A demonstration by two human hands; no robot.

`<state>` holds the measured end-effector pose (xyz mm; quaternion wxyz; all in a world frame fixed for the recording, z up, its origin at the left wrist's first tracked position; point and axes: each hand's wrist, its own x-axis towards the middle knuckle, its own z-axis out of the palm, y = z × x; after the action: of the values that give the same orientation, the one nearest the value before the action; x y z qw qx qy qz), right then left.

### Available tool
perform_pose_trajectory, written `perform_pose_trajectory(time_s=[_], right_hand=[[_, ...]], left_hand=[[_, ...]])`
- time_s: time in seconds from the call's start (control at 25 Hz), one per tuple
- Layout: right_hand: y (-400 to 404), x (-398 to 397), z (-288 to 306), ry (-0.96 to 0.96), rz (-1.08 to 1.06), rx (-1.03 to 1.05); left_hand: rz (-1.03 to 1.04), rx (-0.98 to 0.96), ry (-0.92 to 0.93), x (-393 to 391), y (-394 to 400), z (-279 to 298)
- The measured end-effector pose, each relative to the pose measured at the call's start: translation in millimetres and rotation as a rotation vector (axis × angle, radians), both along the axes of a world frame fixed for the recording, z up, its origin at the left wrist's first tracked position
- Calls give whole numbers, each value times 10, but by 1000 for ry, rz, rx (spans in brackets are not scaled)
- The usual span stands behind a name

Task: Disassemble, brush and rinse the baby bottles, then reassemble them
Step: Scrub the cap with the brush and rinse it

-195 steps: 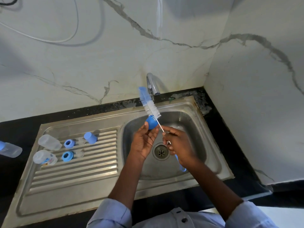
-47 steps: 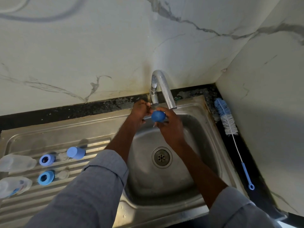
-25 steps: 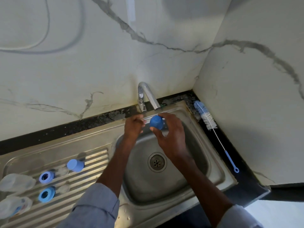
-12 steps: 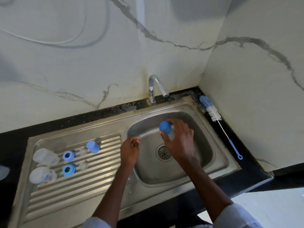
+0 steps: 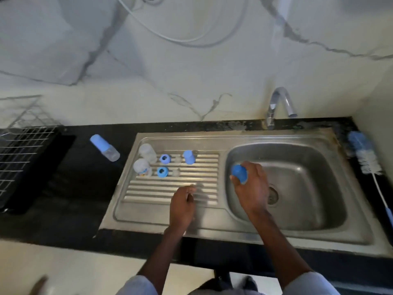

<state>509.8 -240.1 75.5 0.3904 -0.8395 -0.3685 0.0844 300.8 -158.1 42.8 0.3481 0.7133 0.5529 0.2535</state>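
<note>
My right hand (image 5: 252, 188) grips a blue bottle cap (image 5: 239, 173) over the left side of the sink basin (image 5: 302, 188). My left hand (image 5: 182, 206) hovers over the ribbed draining board (image 5: 170, 194), fingers loosely curled, holding nothing. At the back of the board lie two clear bottle bodies (image 5: 146, 153) (image 5: 141, 167), two blue screw rings (image 5: 164, 159) (image 5: 162, 172), two clear teats (image 5: 177, 159) and another blue cap (image 5: 188, 156). A still-assembled bottle with a blue cap (image 5: 104, 147) lies on the black counter to the left.
The bottle brush (image 5: 365, 160) lies on the counter right of the sink, its handle toward me. The tap (image 5: 280, 103) stands behind the basin, no water running. A wire dish rack (image 5: 23, 158) sits at the far left. White walls close in behind and at the right.
Both hands came away from the tap. My right hand carried the blue cap leftward across the basin, and my left hand moved out over the draining board. The view swung left.
</note>
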Motion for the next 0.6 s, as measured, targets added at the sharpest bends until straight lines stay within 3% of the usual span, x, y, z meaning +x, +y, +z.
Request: perform_pose_trajectory(time_s=[0.2,0.44,0.6], right_hand=[[230,-668,-40,224,187,42],[643,-1136,-116,250,122,-58],[986,-1351,-220,257,24,-91]], left_hand=[[-32,116,296,-698,123,14],[-38,128,489,-1301,604,-53],[-22,6,557,-1641,1101,-167]])
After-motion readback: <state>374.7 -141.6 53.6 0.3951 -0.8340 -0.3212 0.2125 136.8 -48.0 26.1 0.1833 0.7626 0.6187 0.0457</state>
